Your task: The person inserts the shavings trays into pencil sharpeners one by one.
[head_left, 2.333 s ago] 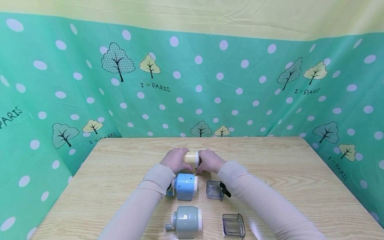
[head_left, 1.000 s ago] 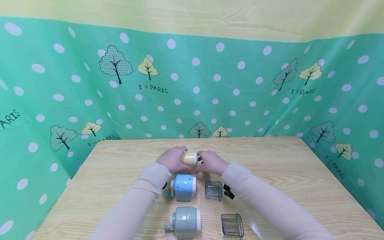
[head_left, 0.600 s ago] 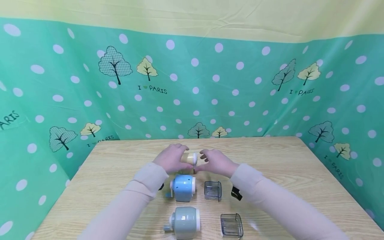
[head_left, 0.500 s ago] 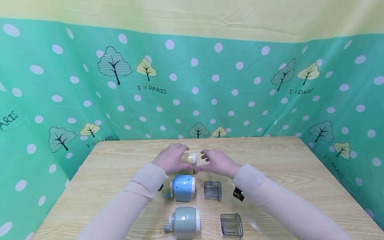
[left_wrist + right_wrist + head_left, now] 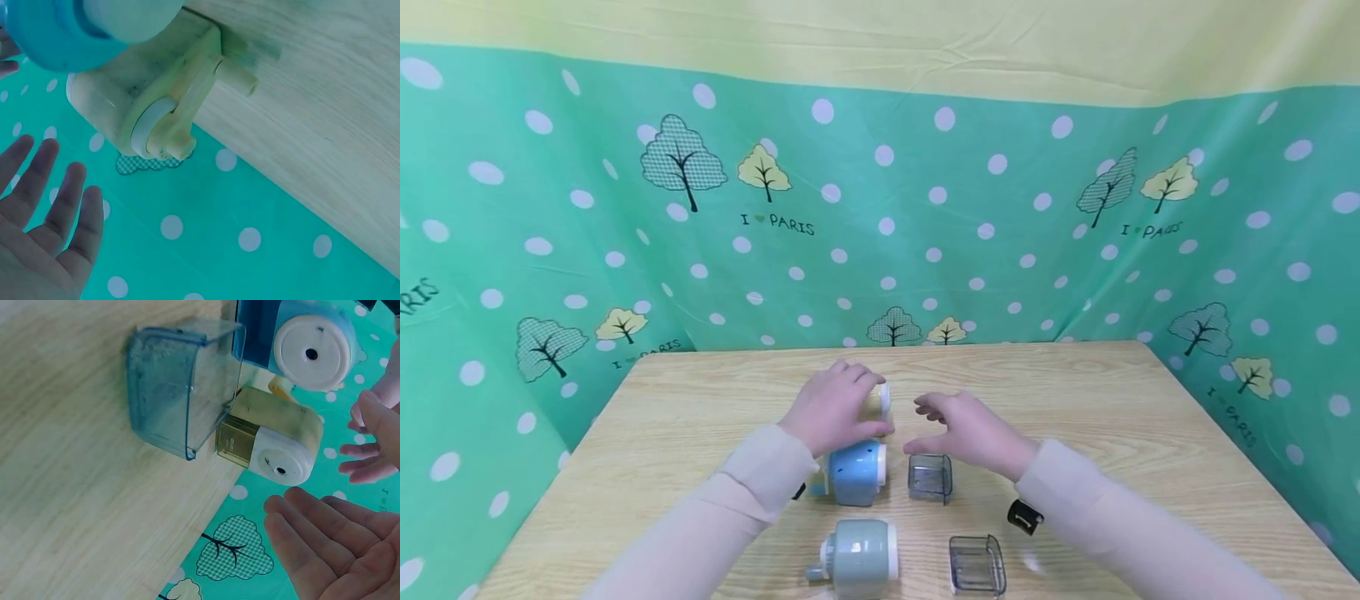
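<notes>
Yellow sharpener point(image 5: 281, 415): likely light, stiff, a little slippery

On the counter point(image 5: 1075, 400), it stands at the far end of a row, beyond the blue sharpener point(image 5: 856, 475) and the grey-green sharpener point(image 5: 859, 557). The left hand point(image 5: 835, 408) is beside it and the right hand point(image 5: 973, 429) to its right; in the wrist views each grip is wide and holds nothing. Its body looks like smooth plastic, so I would hold it by both sides. Two clear trays point(image 5: 929, 477), thin-walled and perhaps fragile, rest right of the other two sharpeners; I can make out no shavings in them. Its own amber drawer point(image 5: 236, 442) sits at the base, content impossible to tell. Smallest is the crank point(image 5: 195, 94), a poor hold because it may turn.
</notes>
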{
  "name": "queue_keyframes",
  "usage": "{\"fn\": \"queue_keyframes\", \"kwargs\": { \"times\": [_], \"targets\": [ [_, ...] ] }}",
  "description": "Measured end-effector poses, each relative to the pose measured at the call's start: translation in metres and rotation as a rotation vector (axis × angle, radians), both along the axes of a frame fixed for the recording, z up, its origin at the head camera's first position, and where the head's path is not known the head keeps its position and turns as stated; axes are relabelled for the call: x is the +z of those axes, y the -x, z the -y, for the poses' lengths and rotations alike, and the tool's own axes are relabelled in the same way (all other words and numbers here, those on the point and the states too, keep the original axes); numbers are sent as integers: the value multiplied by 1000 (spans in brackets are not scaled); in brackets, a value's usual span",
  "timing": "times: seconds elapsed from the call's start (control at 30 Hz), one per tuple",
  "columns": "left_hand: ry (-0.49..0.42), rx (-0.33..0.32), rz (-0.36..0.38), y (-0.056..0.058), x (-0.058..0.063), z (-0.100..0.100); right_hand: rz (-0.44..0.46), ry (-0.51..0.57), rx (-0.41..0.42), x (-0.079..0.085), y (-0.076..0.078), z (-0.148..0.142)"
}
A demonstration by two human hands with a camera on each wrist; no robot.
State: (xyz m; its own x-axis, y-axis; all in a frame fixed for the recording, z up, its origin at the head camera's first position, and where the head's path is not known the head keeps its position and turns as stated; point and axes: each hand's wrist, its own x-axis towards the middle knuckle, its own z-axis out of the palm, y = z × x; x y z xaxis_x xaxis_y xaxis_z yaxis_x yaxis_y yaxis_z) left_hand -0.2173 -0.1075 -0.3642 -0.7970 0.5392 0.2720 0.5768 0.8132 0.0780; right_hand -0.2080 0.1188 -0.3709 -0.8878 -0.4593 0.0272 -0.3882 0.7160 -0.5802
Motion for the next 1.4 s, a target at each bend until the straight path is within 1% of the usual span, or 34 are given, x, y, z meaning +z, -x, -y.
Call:
{"fn": "queue_keyframes", "kwargs": {
  "times": [0.17,0.33,0.43,0.63,0.8,0.9,1.13,1.27,1.4],
  "targets": [
    [-2,-23,-34,-12,-3,6,13,-4,24,-3,-10,-6],
    [-18,-46,-59,-20,-5,10,-6,-17,44,-8,-17,-13],
    [-19,-55,-59,-24,-4,10,2,-25,39,-11,-20,-16],
    [-25,-63,-20,-32,-5,10,55,-43,20,-21,-24,-21],
    [-18,-77,-19,-35,-8,10,36,-56,56,-29,-25,-27],
    [-17,-81,0,-36,-11,10,33,-66,67,-33,-26,-29],
    [-1,-94,40,-38,-15,10,43,-88,62,-43,-25,-31],
    [16,-105,59,-39,-20,10,43,-78,65,-46,-25,-32],
    [31,-99,81,-41,-24,12,45,-71,63,-47,-25,-32]
  ]
}}
